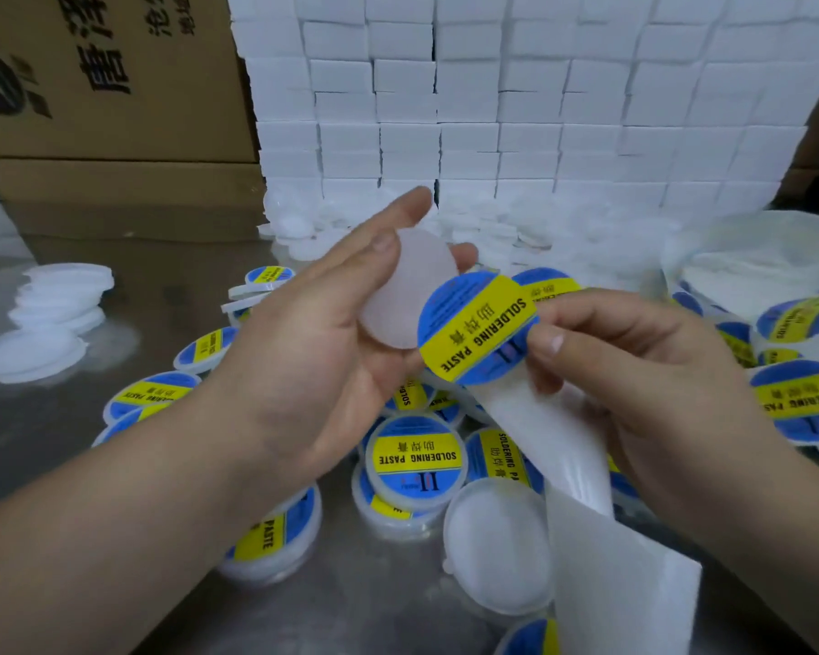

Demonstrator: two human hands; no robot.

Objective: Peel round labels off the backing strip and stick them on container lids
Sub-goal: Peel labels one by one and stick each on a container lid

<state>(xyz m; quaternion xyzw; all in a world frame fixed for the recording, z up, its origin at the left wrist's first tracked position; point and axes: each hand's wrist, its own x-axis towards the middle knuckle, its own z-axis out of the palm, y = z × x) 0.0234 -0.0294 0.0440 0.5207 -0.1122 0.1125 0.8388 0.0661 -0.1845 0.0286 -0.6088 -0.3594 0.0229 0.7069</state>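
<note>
My left hand (322,342) holds a blank white round lid (405,286) between thumb and fingers, tilted toward me. My right hand (634,371) pinches a round blue and yellow "SOLDERING PASTE" label (476,326) at its right edge. The label overlaps the lid's lower right edge. The white backing strip (559,456) hangs under my right hand and trails down to the lower right. Several labelled lids (414,458) lie on the metal table (43,427) below my hands. One blank lid (497,541) lies near the front.
Blank white lids (53,314) are stacked at the left, with more piled at the back (398,224). A wall of white boxes (516,96) and cardboard cartons (105,87) stand behind. More labelled lids (800,399) and a white bag (767,262) are at the right.
</note>
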